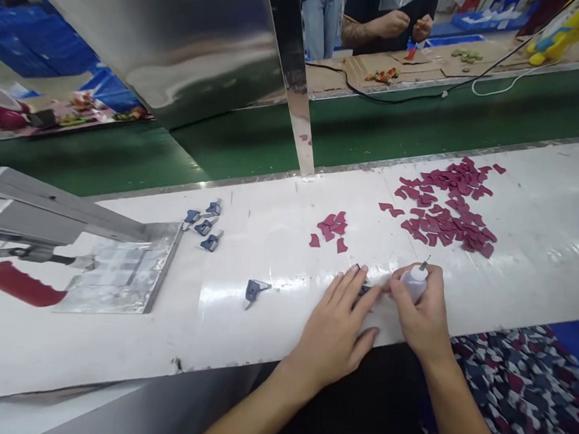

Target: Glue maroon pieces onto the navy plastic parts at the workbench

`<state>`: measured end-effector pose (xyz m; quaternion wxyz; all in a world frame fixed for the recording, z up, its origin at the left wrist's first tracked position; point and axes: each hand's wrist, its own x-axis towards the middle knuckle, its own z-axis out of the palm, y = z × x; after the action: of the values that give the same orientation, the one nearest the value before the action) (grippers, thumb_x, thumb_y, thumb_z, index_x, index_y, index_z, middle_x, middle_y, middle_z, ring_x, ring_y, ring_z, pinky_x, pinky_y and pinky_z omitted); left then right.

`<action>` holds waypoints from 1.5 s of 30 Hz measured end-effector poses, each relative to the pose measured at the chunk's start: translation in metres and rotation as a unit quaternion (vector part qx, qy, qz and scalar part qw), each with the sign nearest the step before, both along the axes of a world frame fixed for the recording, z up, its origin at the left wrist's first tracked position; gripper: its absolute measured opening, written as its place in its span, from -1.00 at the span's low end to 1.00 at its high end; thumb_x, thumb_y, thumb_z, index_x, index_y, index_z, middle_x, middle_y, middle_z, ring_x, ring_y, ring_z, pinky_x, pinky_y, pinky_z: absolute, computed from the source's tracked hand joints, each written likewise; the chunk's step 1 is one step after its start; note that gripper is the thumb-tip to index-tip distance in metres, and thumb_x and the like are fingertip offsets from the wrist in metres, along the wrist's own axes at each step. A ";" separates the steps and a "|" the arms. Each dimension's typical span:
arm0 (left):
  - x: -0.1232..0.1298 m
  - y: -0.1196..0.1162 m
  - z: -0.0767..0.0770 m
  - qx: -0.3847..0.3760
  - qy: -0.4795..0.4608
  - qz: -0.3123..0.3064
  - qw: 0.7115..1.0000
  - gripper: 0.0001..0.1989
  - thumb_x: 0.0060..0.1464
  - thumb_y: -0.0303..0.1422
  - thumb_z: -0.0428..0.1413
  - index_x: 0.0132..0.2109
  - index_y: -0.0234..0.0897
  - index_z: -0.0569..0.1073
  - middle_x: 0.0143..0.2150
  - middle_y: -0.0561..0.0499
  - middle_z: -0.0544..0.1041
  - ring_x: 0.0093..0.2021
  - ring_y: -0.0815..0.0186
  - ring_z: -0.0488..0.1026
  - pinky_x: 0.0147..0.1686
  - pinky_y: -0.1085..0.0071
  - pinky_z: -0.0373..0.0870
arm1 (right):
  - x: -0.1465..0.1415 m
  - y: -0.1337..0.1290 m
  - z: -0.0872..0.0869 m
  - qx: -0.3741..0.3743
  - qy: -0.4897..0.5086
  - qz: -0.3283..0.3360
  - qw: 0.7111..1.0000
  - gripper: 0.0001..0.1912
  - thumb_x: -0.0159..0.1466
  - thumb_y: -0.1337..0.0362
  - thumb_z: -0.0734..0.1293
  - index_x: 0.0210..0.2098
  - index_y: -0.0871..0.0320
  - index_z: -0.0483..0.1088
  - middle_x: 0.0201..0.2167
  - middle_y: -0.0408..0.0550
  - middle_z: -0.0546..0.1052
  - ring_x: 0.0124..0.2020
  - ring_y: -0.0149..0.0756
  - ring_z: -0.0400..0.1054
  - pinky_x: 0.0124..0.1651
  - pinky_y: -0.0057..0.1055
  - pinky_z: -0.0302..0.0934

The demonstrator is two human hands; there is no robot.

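My left hand (335, 327) lies over the white table with its fingers stretched out, touching a small dark blue piece (364, 290) that they mostly hide. Wrapped in my right hand (426, 318) is a small white squeeze bottle (414, 282) with a thin metal needle tip pointing up and away. The thumb and index finger of that hand come close to my left fingertips, beside the blue piece. To the left lies a single blue-grey piece (254, 291). Just beyond my hands sits a small group of maroon pieces (331, 227).
A large pile of maroon pieces (450, 216) lies at the right. Several blue-grey pieces (210, 241) rest near a metal clamp fixture with a red handle (21, 284). A shiny metal panel (207, 43) stands behind. Across, a person's hands (395, 26) work at another bench.
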<state>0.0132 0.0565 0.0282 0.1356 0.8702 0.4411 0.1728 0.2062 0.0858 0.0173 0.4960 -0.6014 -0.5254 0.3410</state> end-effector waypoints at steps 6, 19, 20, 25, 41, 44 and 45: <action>-0.020 -0.016 -0.002 0.046 -0.054 0.149 0.986 -0.51 0.39 -0.24 0.26 0.34 -0.22 0.37 0.29 -0.30 0.47 0.31 -0.11 0.43 0.23 -0.08 0.52 | 0.005 -0.008 0.001 0.008 0.081 0.063 0.995 -0.61 0.41 0.29 0.36 0.01 -0.07 0.04 -0.20 -0.20 0.51 -0.31 -0.29 0.44 -0.19 -0.29 0.36; -0.004 -0.031 0.003 -0.023 -0.105 0.195 0.975 -0.70 0.25 -0.26 0.39 -0.03 -0.23 0.46 -0.03 -0.06 0.51 0.02 0.09 0.37 0.02 0.15 0.30 | 0.000 -0.024 0.014 -0.006 0.123 -0.012 0.992 -0.58 0.21 0.14 0.67 -0.07 0.02 0.48 -0.37 -0.24 0.48 -0.45 -0.37 0.37 -0.40 -0.43 0.31; -0.001 -0.031 0.002 -0.019 -0.102 0.207 0.973 -0.68 0.25 -0.21 0.41 -0.05 -0.22 0.46 -0.05 -0.06 0.51 0.01 0.09 0.37 0.01 0.15 0.29 | -0.001 -0.026 0.011 -0.014 0.133 -0.019 0.991 -0.58 0.20 0.12 0.68 -0.11 0.04 0.47 -0.37 -0.23 0.47 -0.45 -0.37 0.36 -0.42 -0.43 0.30; 0.002 -0.029 -0.004 -0.010 -0.113 0.208 0.971 -0.74 0.31 -0.24 0.39 -0.04 -0.18 0.47 -0.11 -0.01 0.56 -0.02 0.11 0.38 0.01 0.15 0.22 | -0.009 -0.030 0.009 -0.021 0.176 -0.043 0.983 -0.66 0.37 -0.05 0.49 -0.20 0.07 0.44 -0.46 -0.26 0.33 -0.59 -0.47 0.12 -0.57 -0.45 0.09; 0.000 -0.027 -0.006 -0.031 -0.154 0.209 0.965 -0.68 0.25 -0.16 0.44 -0.20 -0.17 0.47 -0.27 0.10 0.59 -0.16 0.22 0.41 -0.06 0.18 0.17 | -0.022 -0.043 0.007 0.052 -0.027 -0.004 0.998 -0.70 0.48 0.00 0.43 -0.23 0.00 0.31 -0.45 -0.18 0.41 -0.49 -0.28 0.32 -0.47 -0.33 0.25; 0.000 -0.026 -0.005 -0.030 -0.153 0.209 0.965 -0.68 0.26 -0.15 0.44 -0.21 -0.17 0.47 -0.28 0.10 0.58 -0.15 0.22 0.41 -0.06 0.18 0.17 | -0.021 -0.043 0.008 0.055 -0.047 0.004 0.997 -0.70 0.49 0.01 0.42 -0.23 0.00 0.32 -0.44 -0.18 0.41 -0.47 -0.28 0.33 -0.45 -0.32 0.26; 0.000 -0.026 -0.005 -0.029 -0.154 0.210 0.965 -0.68 0.27 -0.15 0.43 -0.21 -0.17 0.47 -0.28 0.10 0.58 -0.16 0.22 0.41 -0.05 0.18 0.17 | -0.021 -0.043 0.008 0.058 -0.053 0.006 0.997 -0.71 0.49 0.01 0.42 -0.23 0.01 0.32 -0.43 -0.18 0.41 -0.46 -0.28 0.34 -0.45 -0.33 0.26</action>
<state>0.0136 0.0303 0.0230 0.1879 0.7169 0.5923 0.3162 0.1853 0.0432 0.0255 0.4997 -0.5852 -0.5735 0.2811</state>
